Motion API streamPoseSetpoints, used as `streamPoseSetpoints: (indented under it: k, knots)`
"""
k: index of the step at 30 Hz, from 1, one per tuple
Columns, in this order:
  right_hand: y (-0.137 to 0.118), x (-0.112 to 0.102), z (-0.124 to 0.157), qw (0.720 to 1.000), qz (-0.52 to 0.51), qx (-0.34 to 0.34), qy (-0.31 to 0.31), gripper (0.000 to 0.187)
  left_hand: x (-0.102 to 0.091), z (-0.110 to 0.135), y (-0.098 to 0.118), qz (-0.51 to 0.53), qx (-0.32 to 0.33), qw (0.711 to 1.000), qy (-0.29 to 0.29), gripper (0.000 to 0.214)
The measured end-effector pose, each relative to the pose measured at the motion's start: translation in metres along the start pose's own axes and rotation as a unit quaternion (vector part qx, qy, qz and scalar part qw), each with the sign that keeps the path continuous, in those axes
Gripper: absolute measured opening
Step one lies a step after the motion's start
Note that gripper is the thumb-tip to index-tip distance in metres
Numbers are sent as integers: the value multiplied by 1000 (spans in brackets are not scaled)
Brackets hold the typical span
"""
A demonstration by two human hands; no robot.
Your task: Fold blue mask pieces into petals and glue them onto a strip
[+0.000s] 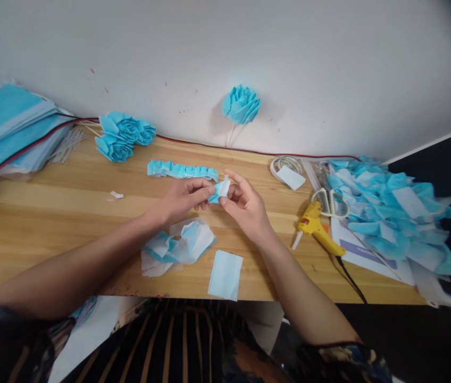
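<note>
Both hands meet above the middle of a wooden table (pixel 50 223). My left hand (pixel 183 199) and my right hand (pixel 243 205) pinch a small folded piece of light blue mask fabric (pixel 220 190) between their fingertips. Just behind it lies a pleated strip of folded blue pieces (pixel 181 170). Under my left wrist sits a loose heap of cut blue and white fabric scraps (pixel 180 247). A flat blue rectangle of fabric (pixel 225 274) lies by the table's front edge.
A yellow glue gun (pixel 317 229) with a black cord lies right of my hands, beside scissors (pixel 331 202). A big pile of blue scraps (pixel 393 218) fills the right end. Finished blue fabric roses (pixel 124 135) and one on a stick (pixel 241 105) stand by the wall. Stacked masks (pixel 6 125) lie far left.
</note>
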State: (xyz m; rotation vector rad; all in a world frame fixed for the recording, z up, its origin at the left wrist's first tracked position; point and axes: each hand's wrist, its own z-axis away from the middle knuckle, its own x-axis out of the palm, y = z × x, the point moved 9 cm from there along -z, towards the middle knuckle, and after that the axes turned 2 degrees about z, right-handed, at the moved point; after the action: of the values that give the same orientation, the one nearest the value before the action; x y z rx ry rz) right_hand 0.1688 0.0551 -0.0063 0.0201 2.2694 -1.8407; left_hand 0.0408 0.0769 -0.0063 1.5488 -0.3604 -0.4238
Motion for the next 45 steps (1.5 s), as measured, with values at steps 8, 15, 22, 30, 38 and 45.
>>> streamPoseSetpoints:
  k: [8,15,22,30,38,45]
  knots:
    - [0,0,0,1000,-9,0,-2,56,-1,2,-2,0,-15,1000,3,33]
    - [0,1,0,1000,-21,13,-5,55,4,3,-2,34,-20,999,-13,31]
    - [1,4,0,1000,-15,10,-10,56,7,0,-11,57,-34,998,-1,21]
    - [-2,4,1,996,-42,28,-69,51,4,-1,-15,54,-52,997,10,15]
    - [5,-15,-3,997,-29,71,11,24,9,5,-14,32,-73,997,-3,21]
    - [4,-4,-4,997,-10,77,6,15,8,8,-3,-58,-50,997,2,25]
